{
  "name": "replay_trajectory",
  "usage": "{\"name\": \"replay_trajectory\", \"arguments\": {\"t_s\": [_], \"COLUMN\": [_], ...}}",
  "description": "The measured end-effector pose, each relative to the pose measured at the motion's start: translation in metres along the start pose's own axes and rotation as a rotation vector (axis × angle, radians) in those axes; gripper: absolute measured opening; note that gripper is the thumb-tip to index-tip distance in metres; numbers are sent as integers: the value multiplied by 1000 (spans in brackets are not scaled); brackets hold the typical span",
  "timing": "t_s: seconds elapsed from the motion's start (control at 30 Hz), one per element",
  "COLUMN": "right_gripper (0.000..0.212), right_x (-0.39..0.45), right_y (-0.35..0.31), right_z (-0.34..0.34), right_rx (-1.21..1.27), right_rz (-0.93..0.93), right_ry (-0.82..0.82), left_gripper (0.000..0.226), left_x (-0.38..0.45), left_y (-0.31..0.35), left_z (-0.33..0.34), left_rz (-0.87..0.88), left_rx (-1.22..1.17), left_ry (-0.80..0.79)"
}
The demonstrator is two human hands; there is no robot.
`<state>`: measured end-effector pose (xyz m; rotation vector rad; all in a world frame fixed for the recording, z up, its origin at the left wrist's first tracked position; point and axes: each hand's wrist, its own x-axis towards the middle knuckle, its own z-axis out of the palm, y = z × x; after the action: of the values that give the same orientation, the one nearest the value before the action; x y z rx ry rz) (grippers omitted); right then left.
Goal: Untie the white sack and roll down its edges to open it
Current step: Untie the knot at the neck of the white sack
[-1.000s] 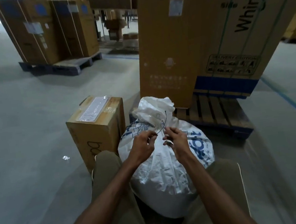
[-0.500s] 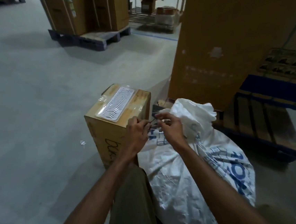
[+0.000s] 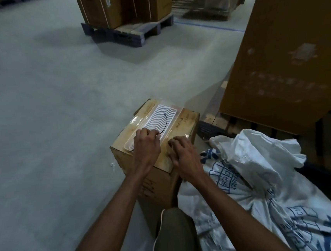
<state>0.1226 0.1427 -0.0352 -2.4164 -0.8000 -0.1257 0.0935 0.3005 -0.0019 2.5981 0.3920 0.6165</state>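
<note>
The white woven sack with blue print leans at the lower right between my legs, its gathered neck loose and flopped open, no tie around it. My left hand rests on the top of a small cardboard box and pinches one end of a thin black tie. The tie curves up over a white ribbed tray lying on the box. My right hand hovers beside it over the box's near corner, fingers curled and apart, holding nothing.
A tall brown carton on a blue-edged pallet stands right behind the sack. More cartons on a pallet stand farther back. Grey concrete floor spreads to the left. My trouser knee is at the bottom.
Both hands left the sack's neck and moved left onto the small box, the left carrying the black tie onto the white tray. My view swung left and down.
</note>
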Motion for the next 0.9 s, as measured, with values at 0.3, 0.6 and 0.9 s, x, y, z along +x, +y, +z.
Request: {"name": "replay_trajectory", "arguments": {"t_s": [0.3,0.6,0.9], "right_gripper": [50,55,59], "right_x": [-10,-11,-15], "right_y": [-3,-3,-4], "right_z": [4,6,-9], "right_rx": [12,16,13], "right_rz": [113,137,113], "right_ry": [-119,-134,-188], "left_gripper": [18,21,21], "left_x": [17,16,1], "left_y": [7,8,22], "left_z": [9,6,-7], "left_rz": [-64,-107,-119], "left_rx": [2,18,-53], "left_ry": [-13,-11,18]}}
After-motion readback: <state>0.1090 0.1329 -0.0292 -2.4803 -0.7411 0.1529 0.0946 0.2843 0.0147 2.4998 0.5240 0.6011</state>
